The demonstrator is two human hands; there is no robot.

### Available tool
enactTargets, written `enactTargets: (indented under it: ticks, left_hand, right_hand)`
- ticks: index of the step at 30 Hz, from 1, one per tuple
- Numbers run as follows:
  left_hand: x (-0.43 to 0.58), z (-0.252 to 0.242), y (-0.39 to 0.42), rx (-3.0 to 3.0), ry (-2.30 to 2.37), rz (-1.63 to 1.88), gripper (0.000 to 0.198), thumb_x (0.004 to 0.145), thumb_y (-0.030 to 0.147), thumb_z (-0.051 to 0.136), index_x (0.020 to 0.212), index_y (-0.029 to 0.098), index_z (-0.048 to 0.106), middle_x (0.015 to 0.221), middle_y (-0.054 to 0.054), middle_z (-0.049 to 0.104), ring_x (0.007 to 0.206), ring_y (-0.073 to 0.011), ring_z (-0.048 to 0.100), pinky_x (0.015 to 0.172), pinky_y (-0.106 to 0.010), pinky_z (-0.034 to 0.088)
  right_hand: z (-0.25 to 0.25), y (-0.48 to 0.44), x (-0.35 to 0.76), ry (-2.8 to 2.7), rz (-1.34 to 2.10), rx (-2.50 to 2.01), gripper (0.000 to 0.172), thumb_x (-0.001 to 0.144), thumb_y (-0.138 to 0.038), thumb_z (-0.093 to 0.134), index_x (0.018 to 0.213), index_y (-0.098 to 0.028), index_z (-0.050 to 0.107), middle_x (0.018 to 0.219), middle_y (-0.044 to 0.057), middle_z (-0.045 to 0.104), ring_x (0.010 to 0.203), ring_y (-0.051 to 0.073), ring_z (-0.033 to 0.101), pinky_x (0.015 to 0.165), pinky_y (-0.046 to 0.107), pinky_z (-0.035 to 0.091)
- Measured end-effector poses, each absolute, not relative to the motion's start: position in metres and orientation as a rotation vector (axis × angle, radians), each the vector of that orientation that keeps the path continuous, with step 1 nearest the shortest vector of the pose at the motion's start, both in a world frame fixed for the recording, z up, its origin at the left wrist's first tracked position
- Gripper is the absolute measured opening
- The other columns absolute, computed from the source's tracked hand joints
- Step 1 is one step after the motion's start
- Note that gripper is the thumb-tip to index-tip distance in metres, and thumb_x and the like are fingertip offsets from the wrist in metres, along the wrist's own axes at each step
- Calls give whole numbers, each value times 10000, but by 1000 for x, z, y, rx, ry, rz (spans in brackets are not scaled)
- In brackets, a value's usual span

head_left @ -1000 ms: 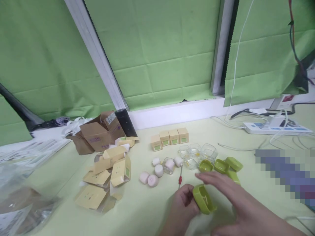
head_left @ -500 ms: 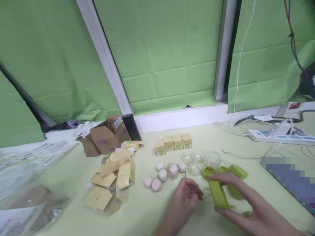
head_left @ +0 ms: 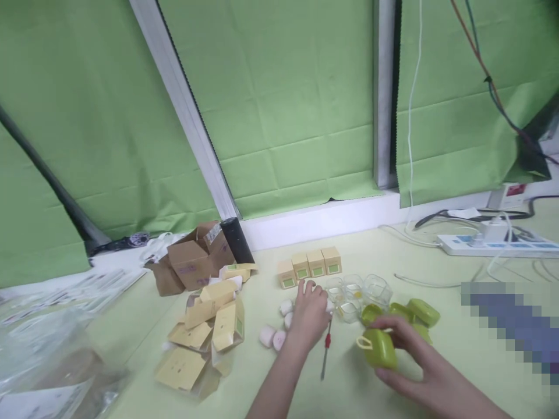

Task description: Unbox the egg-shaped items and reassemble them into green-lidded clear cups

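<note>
My right hand grips a small green case with a pale yellow loop on its left side, raised a little over the table. My left hand reaches palm down over a cluster of small rounded pinkish-white pieces, fingers apart; what lies under its palm is hidden. Just right of that hand lies a thin metal tool with a red middle. More green case parts rest behind my right hand. Between the hands and the boxes stand several clear plastic cups.
Several small tan boxes line up at the back. Opened tan cartons are piled left, before a brown cardboard box and a black cylinder. A power strip with cables sits back right; a plastic bag lies far left.
My left hand has moved away from the green case, forward and left over the pinkish-white pieces, uncovering the red-and-metal tool. My right hand has turned the green case so its loop shows.
</note>
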State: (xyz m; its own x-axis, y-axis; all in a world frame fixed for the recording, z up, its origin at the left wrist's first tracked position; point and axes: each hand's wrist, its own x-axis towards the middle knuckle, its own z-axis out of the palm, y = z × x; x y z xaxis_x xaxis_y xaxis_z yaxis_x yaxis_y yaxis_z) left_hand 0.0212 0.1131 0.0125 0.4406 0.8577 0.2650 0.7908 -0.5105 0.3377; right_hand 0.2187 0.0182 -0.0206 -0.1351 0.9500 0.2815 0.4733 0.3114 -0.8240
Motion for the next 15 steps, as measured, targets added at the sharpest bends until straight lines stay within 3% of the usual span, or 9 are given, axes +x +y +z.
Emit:
enactTargets:
  ticks: [3, 6, 10, 15]
  left_hand:
    - [17, 21, 97, 2499, 1439, 667, 249, 711, 115, 554, 943, 187, 610, 968, -84, 608, 1052, -293, 461, 956, -457, 320]
    - [17, 22, 71, 2004, 1373, 944, 424, 764, 296, 600, 1161, 215, 475, 1029, -83, 578, 980, -253, 517, 865, -402, 389]
    - [37, 3, 42, 1034, 953, 1051, 479, 681, 435, 691, 1041, 211, 467, 877, -46, 592, 699, -171, 574, 641, -293, 418]
    - [58, -21, 27, 459, 610, 902, 494, 587, 519, 741, 897, 167, 587, 792, -36, 595, 768, -185, 573, 718, -294, 410]
  right_hand:
    - [-24, 13, 212, -1735, 723, -1253, 401, 700, -178, 612, 1069, -292, 505, 1063, 21, 631, 1048, 240, 599, 870, 352, 513]
    - [-19, 10, 216, -1687, 708, -1185, 463, 723, -173, 597, 1146, -307, 468, 1148, 30, 601, 1073, 224, 594, 891, 340, 509]
    - [-9, 9, 224, -1832, 541, -1029, 539, 733, -187, 657, 1212, -327, 453, 1162, 38, 621, 1105, 229, 588, 893, 324, 520]
    - [-6, 13, 223, -2211, 321, -896, 526, 726, -353, 722, 1224, -350, 551, 1143, 51, 666, 1133, 284, 568, 945, 409, 481]
